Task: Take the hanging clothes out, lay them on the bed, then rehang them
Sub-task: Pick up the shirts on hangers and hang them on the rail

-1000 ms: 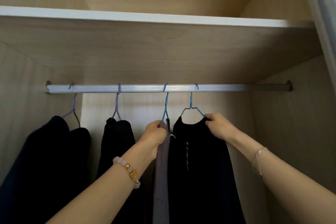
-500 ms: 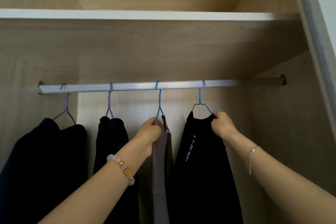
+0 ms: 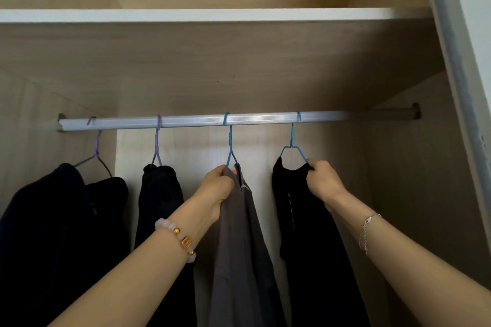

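Left hand (image 3: 216,188) grips grey shirt (image 3: 236,260), right hand (image 3: 325,180) black garment (image 3: 313,247), hanging vertically.

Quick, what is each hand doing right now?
Left hand: closed, gripping the top of the grey garment on its blue hanger.
Right hand: closed, pinching the shoulder of the black garment.

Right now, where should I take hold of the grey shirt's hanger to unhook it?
Grip the hanger by its bare neck, above the grey shirt and below the rail, coming from below-left where the left hand holds the shirt's shoulder. Its hook loops over the rail, so it probably has to lift straight up.
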